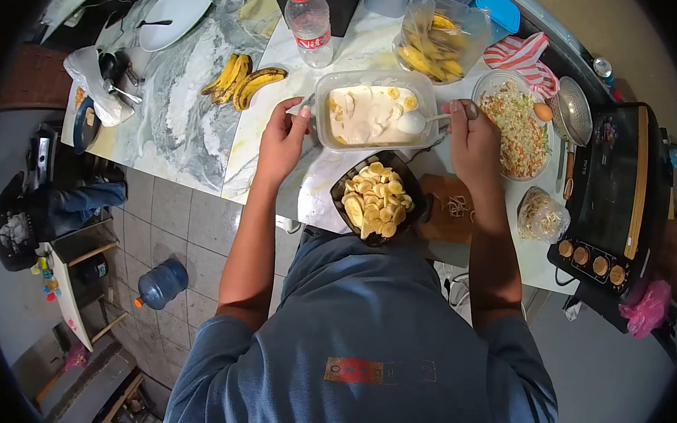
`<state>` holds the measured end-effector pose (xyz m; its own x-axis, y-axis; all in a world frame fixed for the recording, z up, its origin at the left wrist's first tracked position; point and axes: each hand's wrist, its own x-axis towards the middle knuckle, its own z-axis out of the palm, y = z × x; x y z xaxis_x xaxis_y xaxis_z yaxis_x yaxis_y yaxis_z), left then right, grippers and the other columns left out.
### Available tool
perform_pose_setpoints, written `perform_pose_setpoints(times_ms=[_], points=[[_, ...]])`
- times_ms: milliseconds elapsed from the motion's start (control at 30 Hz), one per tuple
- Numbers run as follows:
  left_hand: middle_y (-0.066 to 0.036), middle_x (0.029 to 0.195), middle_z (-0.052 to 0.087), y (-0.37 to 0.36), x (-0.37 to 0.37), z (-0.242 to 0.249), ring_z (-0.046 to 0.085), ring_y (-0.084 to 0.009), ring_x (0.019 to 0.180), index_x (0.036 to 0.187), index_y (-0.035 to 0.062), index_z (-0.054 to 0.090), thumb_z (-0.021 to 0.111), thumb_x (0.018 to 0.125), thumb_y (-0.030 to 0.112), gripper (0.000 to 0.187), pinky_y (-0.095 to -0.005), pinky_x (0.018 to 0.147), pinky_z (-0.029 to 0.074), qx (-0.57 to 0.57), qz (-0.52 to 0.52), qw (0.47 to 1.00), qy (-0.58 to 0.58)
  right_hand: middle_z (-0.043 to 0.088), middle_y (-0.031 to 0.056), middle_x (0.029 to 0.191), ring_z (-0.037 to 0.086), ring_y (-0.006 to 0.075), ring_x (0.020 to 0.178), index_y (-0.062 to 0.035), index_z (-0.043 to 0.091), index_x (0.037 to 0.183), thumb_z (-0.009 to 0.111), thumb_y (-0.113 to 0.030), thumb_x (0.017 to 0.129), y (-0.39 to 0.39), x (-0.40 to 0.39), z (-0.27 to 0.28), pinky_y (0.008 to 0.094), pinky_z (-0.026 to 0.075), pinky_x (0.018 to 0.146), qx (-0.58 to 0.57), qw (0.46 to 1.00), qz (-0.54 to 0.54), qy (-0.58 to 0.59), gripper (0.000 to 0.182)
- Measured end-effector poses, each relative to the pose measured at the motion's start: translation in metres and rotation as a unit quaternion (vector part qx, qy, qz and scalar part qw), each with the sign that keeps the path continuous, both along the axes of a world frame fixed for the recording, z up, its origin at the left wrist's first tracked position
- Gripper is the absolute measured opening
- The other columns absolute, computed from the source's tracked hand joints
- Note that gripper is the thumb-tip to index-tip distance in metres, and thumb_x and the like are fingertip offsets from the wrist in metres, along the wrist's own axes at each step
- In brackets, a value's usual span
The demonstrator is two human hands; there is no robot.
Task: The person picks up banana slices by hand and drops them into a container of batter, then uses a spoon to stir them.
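Note:
A clear rectangular container holds a creamy white mixture with banana slices in it. My left hand has its fingers closed at the container's left side, by a pale utensil or handle too small to name. With its fingers closed, my right hand grips a spoon, whose bowl rests on the cream at the right. Just below the container, nearer my body, a dark square bowl is full of sliced bananas.
Unpeeled bananas and a red-capped bottle lie beyond my left hand. Bagged bananas, a tub of chopped vegetables with an egg, and a toaster oven are right. Another person is far left.

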<state>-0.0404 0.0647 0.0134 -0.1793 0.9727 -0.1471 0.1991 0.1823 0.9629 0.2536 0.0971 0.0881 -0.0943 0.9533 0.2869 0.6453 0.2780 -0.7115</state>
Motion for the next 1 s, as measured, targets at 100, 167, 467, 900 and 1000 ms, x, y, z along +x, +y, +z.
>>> perform_pose_setpoints(times_ms=[100, 167, 467, 900, 1000], points=[[-0.002, 0.073, 0.058, -0.001, 0.003, 0.002, 0.053, -0.0082, 0.07, 0.126, 0.0007, 0.054, 0.059, 0.099, 0.027, 0.038, -0.024, 0.068, 0.044, 0.002, 0.001, 1.0, 0.001, 0.066, 0.0184, 0.076, 0.065, 0.0339, 0.068, 0.0009, 0.066, 0.091, 0.049, -0.02, 0.101, 0.0, 0.001, -0.012, 0.0387, 0.05, 0.063, -0.032, 0.999, -0.011, 0.002, 0.028], [-0.002, 0.072, 0.058, -0.004, 0.001, 0.004, 0.053, -0.0083, 0.07, 0.126, 0.0007, 0.054, 0.059, 0.099, 0.027, 0.038, -0.024, 0.068, 0.044, 0.004, 0.006, 1.0, 0.002, 0.064, 0.016, 0.072, 0.064, 0.03, 0.064, 0.0003, 0.066, 0.091, 0.048, -0.021, 0.101, 0.001, 0.003, -0.021, 0.0374, 0.049, 0.061, -0.054, 0.998, -0.015, 0.021, 0.03], [-0.002, 0.071, 0.057, -0.013, -0.004, 0.004, 0.053, -0.0088, 0.069, 0.124, 0.0002, 0.055, 0.06, 0.099, 0.029, 0.039, -0.0245, 0.065, 0.044, 0.009, 0.023, 0.999, 0.021, 0.057, 0.0024, 0.065, 0.055, 0.0119, 0.059, -0.003, 0.067, 0.093, 0.048, -0.029, 0.103, 0.0, 0.006, -0.056, 0.029, 0.044, 0.058, -0.188, 0.961, -0.071, 0.19, 0.034], [-0.002, 0.07, 0.056, -0.02, -0.006, 0.005, 0.052, -0.0086, 0.068, 0.125, 0.0003, 0.054, 0.06, 0.099, 0.03, 0.04, -0.0239, 0.063, 0.042, 0.003, 0.033, 0.999, 0.031, 0.062, 0.0079, 0.069, 0.06, 0.0158, 0.061, -0.0009, 0.068, 0.095, 0.049, -0.02, 0.101, -0.012, -0.04, -0.027, 0.029, 0.048, 0.06, -0.086, 0.982, 0.075, 0.152, 0.027], [-0.003, 0.07, 0.056, -0.022, -0.006, 0.006, 0.053, -0.0088, 0.068, 0.125, 0.0001, 0.054, 0.059, 0.099, 0.03, 0.04, -0.0239, 0.063, 0.042, 0.006, 0.036, 0.999, 0.033, 0.066, 0.0119, 0.076, 0.065, 0.0213, 0.067, -0.0009, 0.067, 0.096, 0.054, -0.011, 0.097, -0.014, -0.043, -0.027, 0.0314, 0.051, 0.063, -0.043, 0.981, 0.117, 0.147, 0.016]])
